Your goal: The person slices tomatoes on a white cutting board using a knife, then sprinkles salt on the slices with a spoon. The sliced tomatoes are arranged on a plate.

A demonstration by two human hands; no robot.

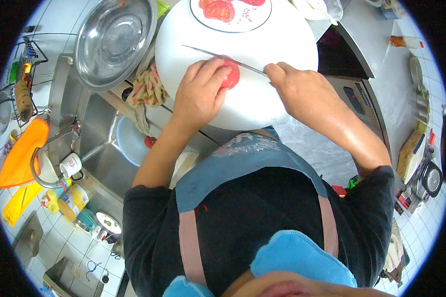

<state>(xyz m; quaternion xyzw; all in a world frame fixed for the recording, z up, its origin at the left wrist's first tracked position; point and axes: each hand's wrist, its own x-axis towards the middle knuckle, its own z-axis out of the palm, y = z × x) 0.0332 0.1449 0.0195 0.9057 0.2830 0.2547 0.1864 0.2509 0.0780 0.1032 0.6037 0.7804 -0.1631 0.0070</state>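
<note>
My left hand (202, 87) steadies a tomato (231, 78) on a round white cutting board (193, 111), its fingers over the tomato's left side. In my right hand (303, 83) is a kitchen knife (251, 68) by the handle, which the fingers hide. The blade lies across the tomato's far part and points to the upper left; how deep it sits I cannot tell. Beyond it, at the board's far side, a white plate (241, 26) with a dark rim carries tomato slices (219, 12).
A large steel basin (124, 44) stands left of the board, near a patterned cloth (148, 89). The sink (96, 122) holds a blue-tinted plastic basin (128, 148) with something red inside. A plastic bag (332, 11) lies at the board's far right.
</note>
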